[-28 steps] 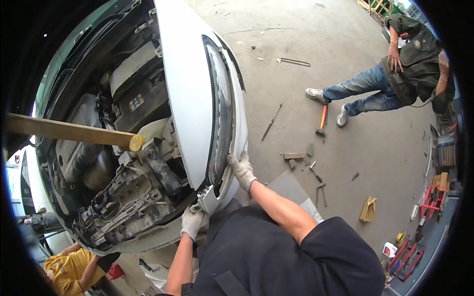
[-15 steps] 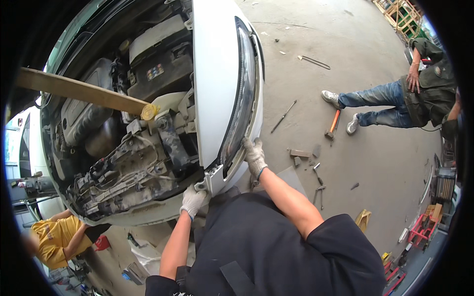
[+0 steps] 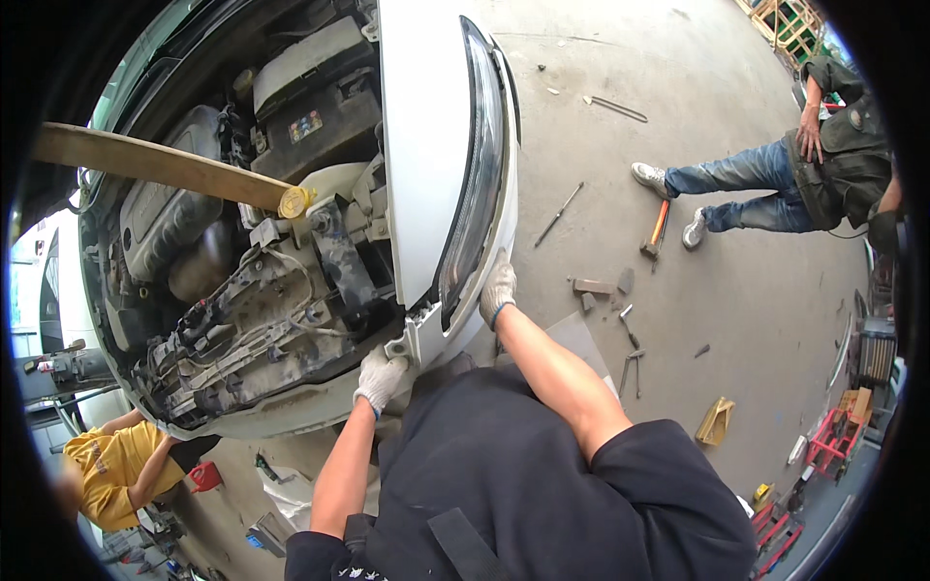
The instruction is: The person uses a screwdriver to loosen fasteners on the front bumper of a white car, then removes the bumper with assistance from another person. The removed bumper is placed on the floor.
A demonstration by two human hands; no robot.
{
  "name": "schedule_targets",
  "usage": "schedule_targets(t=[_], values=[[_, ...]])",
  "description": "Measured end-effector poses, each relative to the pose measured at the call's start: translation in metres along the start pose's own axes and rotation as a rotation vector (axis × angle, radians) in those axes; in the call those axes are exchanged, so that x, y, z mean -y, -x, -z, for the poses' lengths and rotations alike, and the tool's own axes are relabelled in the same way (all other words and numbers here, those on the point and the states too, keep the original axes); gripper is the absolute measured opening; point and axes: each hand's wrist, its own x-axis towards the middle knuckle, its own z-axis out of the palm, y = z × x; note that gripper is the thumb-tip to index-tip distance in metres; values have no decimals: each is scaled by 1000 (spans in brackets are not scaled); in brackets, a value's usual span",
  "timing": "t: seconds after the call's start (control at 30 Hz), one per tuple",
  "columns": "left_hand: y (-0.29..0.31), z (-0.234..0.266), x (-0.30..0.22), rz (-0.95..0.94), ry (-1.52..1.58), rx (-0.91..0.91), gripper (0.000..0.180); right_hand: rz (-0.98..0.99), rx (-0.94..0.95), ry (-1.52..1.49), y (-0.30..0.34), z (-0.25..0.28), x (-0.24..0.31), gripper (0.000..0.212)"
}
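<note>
A white front bumper (image 3: 463,339) curves round the nose of a car with its engine bay uncovered. My left hand (image 3: 383,378), in a pale knitted glove, is closed on the bumper's upper edge, close to the corner under the headlight (image 3: 475,165). My right hand (image 3: 499,289), gloved the same way, grips the bumper's outer side below the headlight. Its fingertips are partly hidden against the bumper. Beside the headlight runs the white fender (image 3: 421,145).
A wooden plank (image 3: 160,165) crosses the engine bay. On the floor to the right lie a hammer (image 3: 656,232), a rod-like tool (image 3: 559,215), wooden blocks (image 3: 593,286) and a wrench (image 3: 630,325). A person in jeans (image 3: 746,176) stands right; another in yellow (image 3: 118,470) is at left.
My right hand has slid from the headlight's lower edge outward onto the bumper's side, its fingers now closer together. My left hand stays at the bumper edge. The view has shifted slightly.
</note>
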Motion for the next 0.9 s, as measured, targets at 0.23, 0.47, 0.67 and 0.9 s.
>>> schedule_targets(t=[0.23,0.47,0.67,0.9], values=[[-2,7,-2,-18,88,46,45,238,-140,132,-15,-3,-20,58],[-9,8,6,-37,174,99,41,216,-138,128,-19,-8,-23,59],[4,20,-18,-60,-39,-35,55,109,-105,-293,-59,-7,-36,50],[21,26,-77,-390,-47,-220,75,678,78,642,-125,41,-46,40]])
